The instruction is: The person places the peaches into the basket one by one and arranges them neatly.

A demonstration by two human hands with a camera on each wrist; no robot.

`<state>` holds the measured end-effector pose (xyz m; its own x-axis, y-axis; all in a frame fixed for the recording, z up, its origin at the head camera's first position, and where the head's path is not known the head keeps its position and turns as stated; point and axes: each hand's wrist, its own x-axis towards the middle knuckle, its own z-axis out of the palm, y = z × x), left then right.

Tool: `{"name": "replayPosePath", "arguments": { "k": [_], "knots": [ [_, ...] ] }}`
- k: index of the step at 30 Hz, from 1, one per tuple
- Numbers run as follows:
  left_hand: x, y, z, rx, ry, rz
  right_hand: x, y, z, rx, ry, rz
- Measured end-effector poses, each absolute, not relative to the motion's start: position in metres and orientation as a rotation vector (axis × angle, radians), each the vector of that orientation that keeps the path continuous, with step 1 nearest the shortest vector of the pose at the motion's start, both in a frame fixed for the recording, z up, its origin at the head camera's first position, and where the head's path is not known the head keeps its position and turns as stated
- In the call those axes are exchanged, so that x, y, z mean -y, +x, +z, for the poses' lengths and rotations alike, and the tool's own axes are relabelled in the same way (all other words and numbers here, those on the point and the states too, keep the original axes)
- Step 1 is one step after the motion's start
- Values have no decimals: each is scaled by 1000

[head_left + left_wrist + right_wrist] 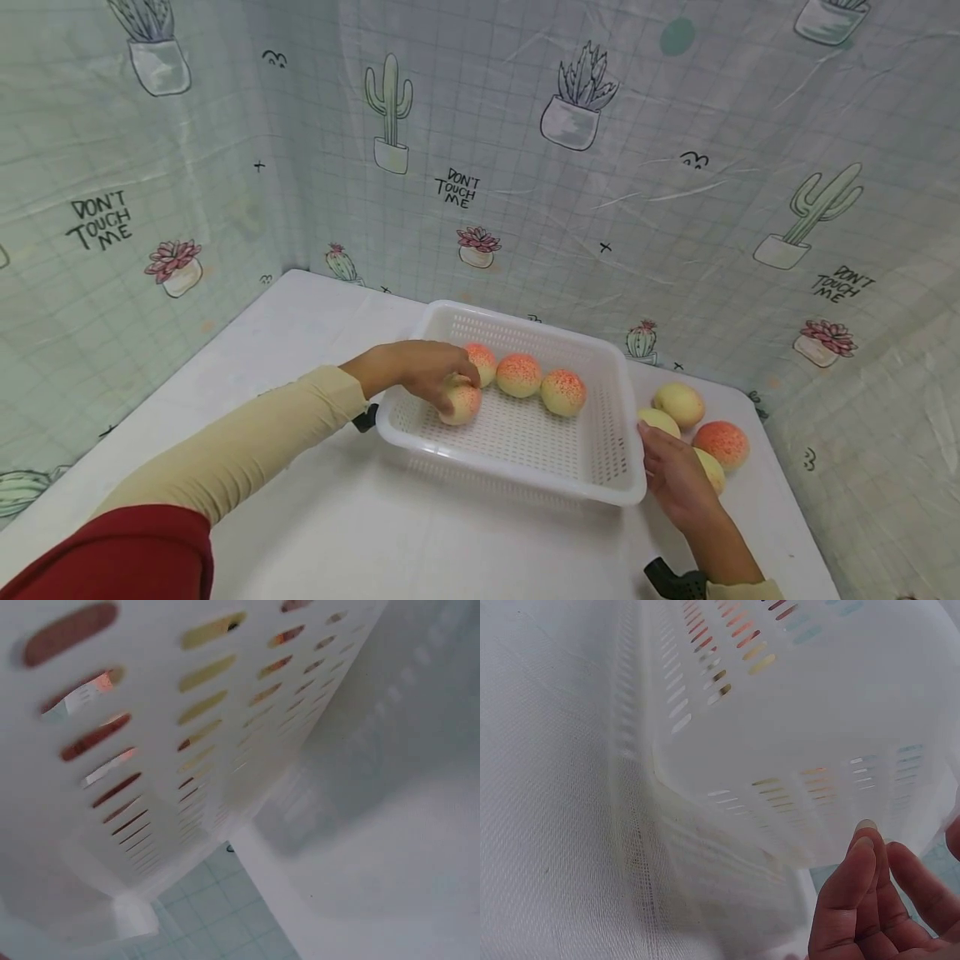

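A white perforated plastic basket [517, 457] is over the white table, its slotted wall [795, 735] filling much of the right wrist view. Inside it, three peaches with red-speckled tops form a row; the middle one [518, 375] is in plain sight. My left hand [435, 368] reaches over the left rim, thumb and fingers round another peach [462, 403]. At the right end, my right hand [678, 475] grips the basket's rim, with fingers [877, 885] along the outer wall. In the left wrist view the basket's wall hides the left hand.
Several more peaches lie on the table to the right of the basket, among them a red one [722, 444] and a yellow one [678, 404]. A cactus-print cloth [510, 200] hangs behind and along both sides of the table [360, 533].
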<state>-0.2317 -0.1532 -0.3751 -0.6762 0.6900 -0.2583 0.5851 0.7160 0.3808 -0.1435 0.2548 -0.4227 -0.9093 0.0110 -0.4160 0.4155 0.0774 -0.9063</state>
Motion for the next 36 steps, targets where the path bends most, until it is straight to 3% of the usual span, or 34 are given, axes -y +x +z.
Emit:
{"name": "replayPosePath", "arguments": {
  "k": [18,36],
  "knots": [
    [156,-233,-373,-2608,995,262,-256,-145,-427,-2062,389,-1904],
    [177,-231,-363,-2696,912,514,-254,-144,-425,-2075,363,-1904]
  ]
}}
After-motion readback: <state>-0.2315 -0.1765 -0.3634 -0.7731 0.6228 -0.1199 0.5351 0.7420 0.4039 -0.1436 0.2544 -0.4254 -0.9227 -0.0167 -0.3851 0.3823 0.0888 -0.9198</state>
